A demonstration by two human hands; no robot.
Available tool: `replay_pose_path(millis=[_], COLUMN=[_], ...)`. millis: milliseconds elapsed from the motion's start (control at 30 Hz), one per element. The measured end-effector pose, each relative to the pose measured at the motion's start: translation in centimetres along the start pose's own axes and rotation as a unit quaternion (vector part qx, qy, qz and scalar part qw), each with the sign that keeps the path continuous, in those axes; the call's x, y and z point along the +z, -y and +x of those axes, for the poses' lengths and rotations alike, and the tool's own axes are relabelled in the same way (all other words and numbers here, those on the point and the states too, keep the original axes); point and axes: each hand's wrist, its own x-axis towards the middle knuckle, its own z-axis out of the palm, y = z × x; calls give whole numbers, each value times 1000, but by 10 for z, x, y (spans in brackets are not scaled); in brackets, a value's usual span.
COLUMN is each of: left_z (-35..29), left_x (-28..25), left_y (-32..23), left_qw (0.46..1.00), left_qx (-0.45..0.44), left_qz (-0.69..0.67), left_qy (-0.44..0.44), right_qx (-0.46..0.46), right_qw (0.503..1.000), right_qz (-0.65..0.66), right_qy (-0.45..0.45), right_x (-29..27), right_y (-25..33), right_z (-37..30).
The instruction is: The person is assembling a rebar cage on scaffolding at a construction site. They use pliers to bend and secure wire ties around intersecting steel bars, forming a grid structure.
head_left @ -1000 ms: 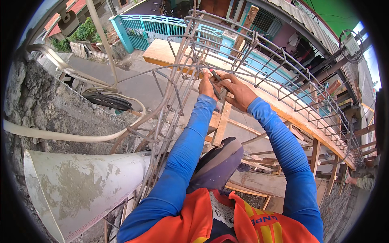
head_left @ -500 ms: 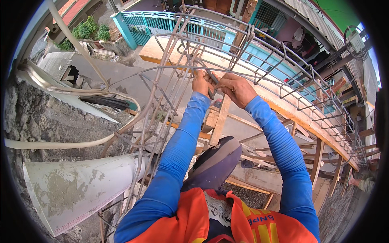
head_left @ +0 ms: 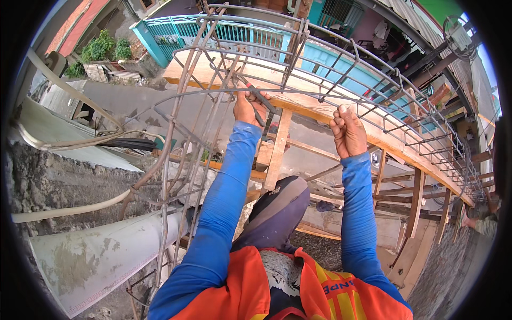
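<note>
the left hand [head_left: 246,106] grips a tool [head_left: 260,96] tight at a cage [head_left: 341,69] joint; the right hand [head_left: 348,130], fisted, holds a bar. near ties look done, far right ones unclear.

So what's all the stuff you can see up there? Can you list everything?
rebar cage: one, rusty grey, curving across the top
pliers: one, dark with red grip, in left hand
wooden formwork: one, tan, under the cage
fence: one, teal, far behind
pipe: one, pale grey, lower left
bushes: few, green, upper left
left hand: holding pliers at the cage
right hand: fisted at a cage bar
sleeves: two, blue
</note>
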Motion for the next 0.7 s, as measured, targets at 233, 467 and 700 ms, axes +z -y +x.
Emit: replay_pose_path(millis=[233, 467, 700], left_z=[8, 15, -5], left_x=[-26, -10, 14], left_y=[-6, 2, -6], left_qw=[997, 995, 995], left_qx=[26, 11, -26], left_qz=[51, 32, 39], left_qy=[-55, -94, -86], right_qx=[-328, -104, 29], right_qw=[729, 746, 781], right_qz=[-581, -655, -572], right_qy=[-154, 69, 248], right_x=[47, 87, 37], right_y=[47, -71, -114], right_z=[-43, -6, -1])
